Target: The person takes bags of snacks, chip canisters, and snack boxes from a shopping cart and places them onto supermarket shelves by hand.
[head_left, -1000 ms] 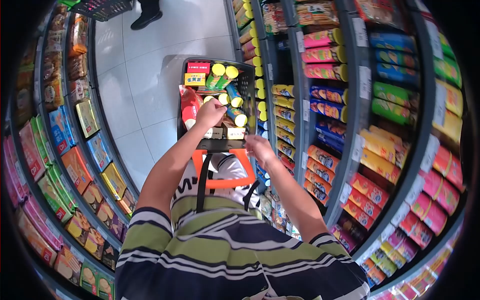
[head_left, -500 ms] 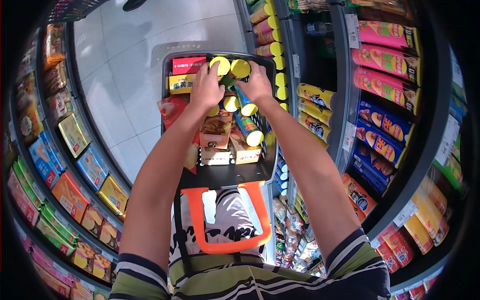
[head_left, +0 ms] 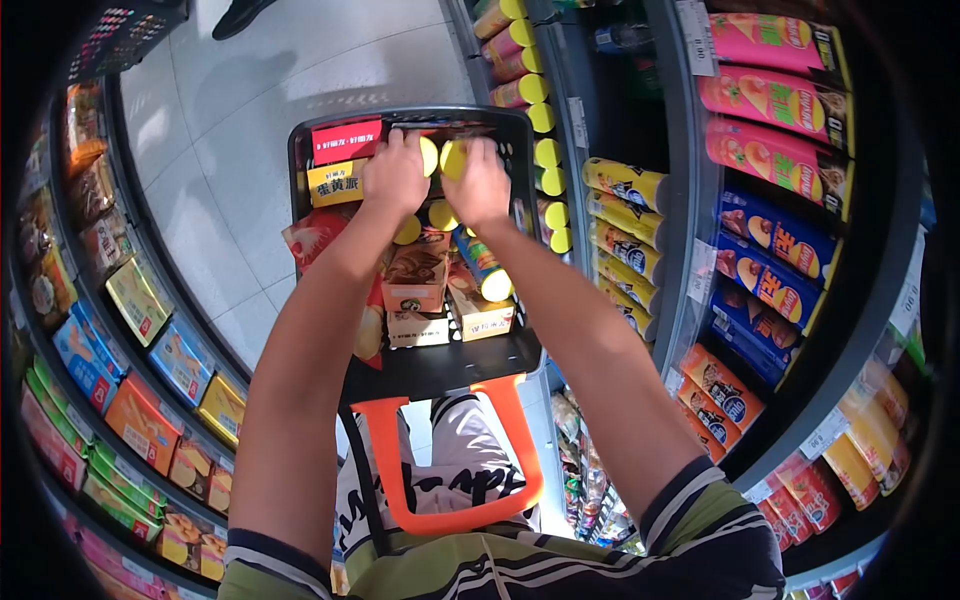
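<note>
Both my hands reach down into the far part of a black shopping basket (head_left: 447,358) with an orange handle (head_left: 459,520). My left hand (head_left: 395,172) is closed around a chip canister (head_left: 429,156) with a yellow lid. Its partner, my right hand (head_left: 478,180), has its fingers wrapped round a second yellow-lidded canister (head_left: 453,160), slightly blurred. Nearer me lie a blue chip canister (head_left: 483,266), brown snack boxes (head_left: 415,272) and a red bag (head_left: 318,236). A red box (head_left: 346,140) and a yellow box (head_left: 338,183) line the left side. The canisters' lower parts are hidden.
Shelves with chip canisters (head_left: 623,186) and blue chip packs (head_left: 765,240) stand close on the right. Boxed snacks (head_left: 183,340) fill the left shelves. A tiled floor (head_left: 220,190) lies between, with a dark shoe (head_left: 240,18) and another basket (head_left: 120,40) at the far end.
Both hands and their canisters have shifted lower and farther into the basket. The basket appears slightly farther left, and the shoe shows more.
</note>
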### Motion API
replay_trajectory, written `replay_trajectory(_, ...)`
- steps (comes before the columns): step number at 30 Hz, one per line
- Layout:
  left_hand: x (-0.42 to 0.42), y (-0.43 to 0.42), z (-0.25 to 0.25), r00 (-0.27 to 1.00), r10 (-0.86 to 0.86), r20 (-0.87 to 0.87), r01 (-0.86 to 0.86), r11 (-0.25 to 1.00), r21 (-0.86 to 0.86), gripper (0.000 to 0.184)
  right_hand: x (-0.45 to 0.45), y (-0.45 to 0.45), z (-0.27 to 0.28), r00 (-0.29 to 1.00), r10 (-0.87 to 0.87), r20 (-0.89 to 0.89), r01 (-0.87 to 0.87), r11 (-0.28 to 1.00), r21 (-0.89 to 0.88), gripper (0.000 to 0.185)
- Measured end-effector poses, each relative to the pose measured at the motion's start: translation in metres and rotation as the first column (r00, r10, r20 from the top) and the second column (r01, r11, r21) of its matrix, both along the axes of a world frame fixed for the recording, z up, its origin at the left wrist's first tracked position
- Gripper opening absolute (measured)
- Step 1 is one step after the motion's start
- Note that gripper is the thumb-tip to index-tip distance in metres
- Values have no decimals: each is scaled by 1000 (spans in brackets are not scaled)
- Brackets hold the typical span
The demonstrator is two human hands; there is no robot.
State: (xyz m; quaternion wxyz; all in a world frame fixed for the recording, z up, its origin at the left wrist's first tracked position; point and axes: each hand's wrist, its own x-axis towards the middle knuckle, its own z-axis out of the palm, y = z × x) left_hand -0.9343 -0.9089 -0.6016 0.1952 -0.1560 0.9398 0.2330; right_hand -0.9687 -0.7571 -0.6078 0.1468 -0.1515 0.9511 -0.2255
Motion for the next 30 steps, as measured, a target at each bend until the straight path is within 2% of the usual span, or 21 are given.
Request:
replay_trajectory(2,12,3,4,1000,-6,-2,6,1000,-1,75,21,17,15,998,-37,-42,35,997,-64,54)
replay_trajectory(4,27,0,18,998,8,-66,-4,998,66,73,42,30,41,985,-132,-109,114,981,-157,53)
replay_trajectory(7,46,0,65,955,79,-287,-43,991,127,72,62,57,94,961,-239,-141,199,947,-251,54)
replay_trajectory(10,54,-3,126,865,76,-496,5,987,160,74,78,82,175,908,-367,-200,295,902,-315,62)
replay_trajectory(15,43,8,268,794,188,-578,-16,957,289,68,77,106,330,807,-516,-289,390,831,-396,67)
replay_trajectory(17,24,16,343,832,210,-514,20,914,405,65,73,115,395,764,-544,-347,379,813,-442,69)
replay_trajectory(19,4,21,411,811,117,-573,193,871,451,65,62,126,441,721,-594,-358,325,745,-583,67)
replay_trajectory(21,-21,25,469,712,1,-702,388,833,394,70,54,135,499,698,-581,-419,269,755,-598,70)
replay_trajectory(23,-43,27,525,670,-52,-740,488,782,388,64,48,142,542,682,-660,-316,280,635,-720,71)
replay_trajectory(25,-67,29,560,636,-4,-771,592,643,486,64,45,144,588,617,-737,-276,312,552,-773,73)
replay_trajectory(27,-82,27,592,785,11,-620,544,466,698,60,40,158,608,636,-771,-38,359,339,-869,74)
replay_trajectory(28,-85,28,604,797,31,-603,545,395,740,56,41,160,619,642,-765,59,377,247,-893,75)
replay_trajectory(30,-88,25,616,842,50,-538,498,312,809,59,43,169,620,633,-740,225,426,91,-900,73)
